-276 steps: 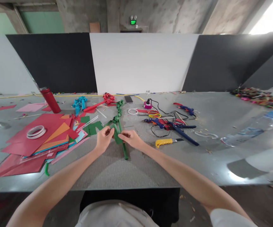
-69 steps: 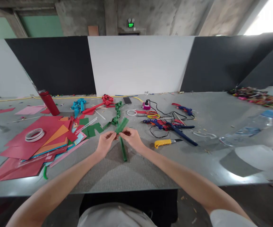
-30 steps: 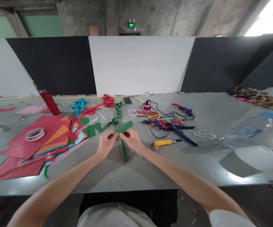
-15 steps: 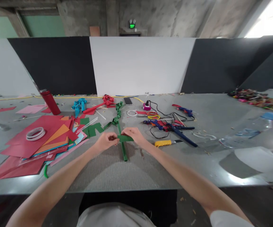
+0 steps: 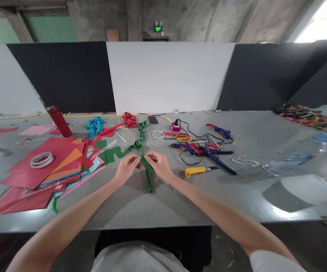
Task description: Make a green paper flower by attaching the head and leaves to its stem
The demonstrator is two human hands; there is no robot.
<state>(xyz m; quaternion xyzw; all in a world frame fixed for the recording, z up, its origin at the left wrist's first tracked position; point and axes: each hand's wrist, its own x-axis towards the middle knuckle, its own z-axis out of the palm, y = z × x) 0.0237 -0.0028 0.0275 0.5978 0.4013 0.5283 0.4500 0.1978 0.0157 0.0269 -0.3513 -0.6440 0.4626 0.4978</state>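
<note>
The left hand (image 5: 128, 165) is pinched on the green paper strip (image 5: 148, 166); the right hand (image 5: 158, 164) pinches it too. The strip slants between them, across a green paper tube (image 5: 148, 184) pointing to 6 o'clock. Light, even tension should prevent creasing. Crimped green paper (image 5: 142, 135) lies at 12 o'clock.

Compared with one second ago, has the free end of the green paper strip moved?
Yes. The green paper strip's free end has swung towards the near edge of the table; it pointed away from that edge then.
</note>
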